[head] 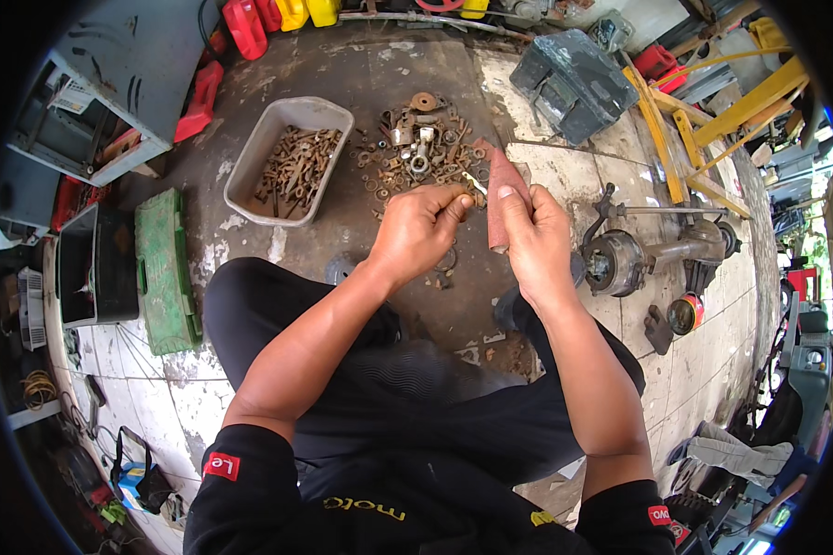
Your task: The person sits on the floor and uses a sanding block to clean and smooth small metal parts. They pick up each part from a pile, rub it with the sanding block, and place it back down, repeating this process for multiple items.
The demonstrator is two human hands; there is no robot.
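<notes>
A folded sheet of reddish-brown sandpaper is gripped in my right hand, with the thumb pressed flat on it. Just to its left, my left hand has thumb and forefinger pinched on a small rusty metal part, mostly hidden by the fingers. The part and the sandpaper are close together; whether they touch I cannot tell. Beyond both hands a pile of rusty hardware is spread on the floor, with washers, nuts, bolts and a brighter ring-ended metal piece.
Left of the pile stands a grey plastic tub holding rusty bolts. A green case lies farther left. To the right are a black toolbox, an axle assembly, an opened can and a yellow frame.
</notes>
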